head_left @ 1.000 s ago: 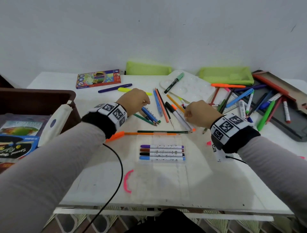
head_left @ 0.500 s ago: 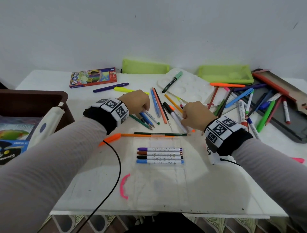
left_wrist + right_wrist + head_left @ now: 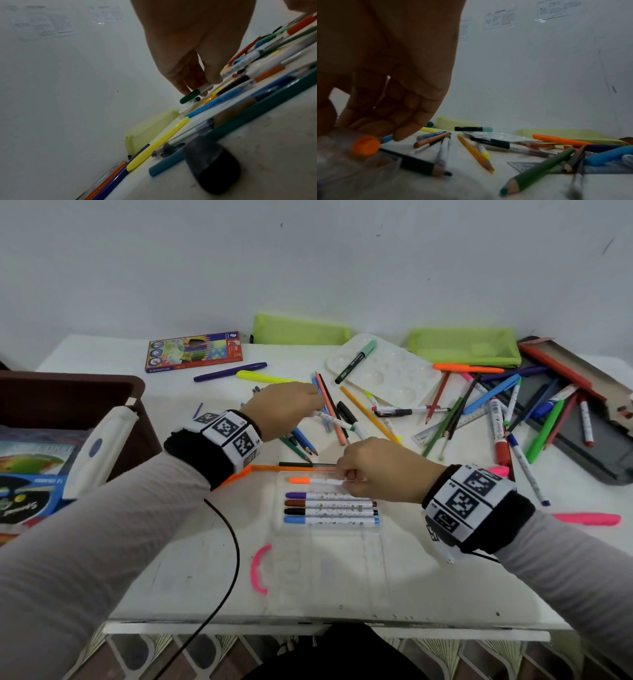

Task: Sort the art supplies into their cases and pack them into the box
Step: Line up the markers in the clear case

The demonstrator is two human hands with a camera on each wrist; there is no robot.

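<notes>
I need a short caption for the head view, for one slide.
Right hand lays an orange-capped marker into the clear case while left hand picks a green-capped marker.

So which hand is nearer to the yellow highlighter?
Left. The left hand pinches a green-capped marker just in front of the yellow highlighter; the right hand is nearer the person, holding an orange marker at the clear case.

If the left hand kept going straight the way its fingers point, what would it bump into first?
The left hand, pinching a green-capped marker, points away from the person toward the back wall. Probably the first thing in line is the white paint palette, past the loose pencils under its fingers; depth is hard to judge.
</notes>
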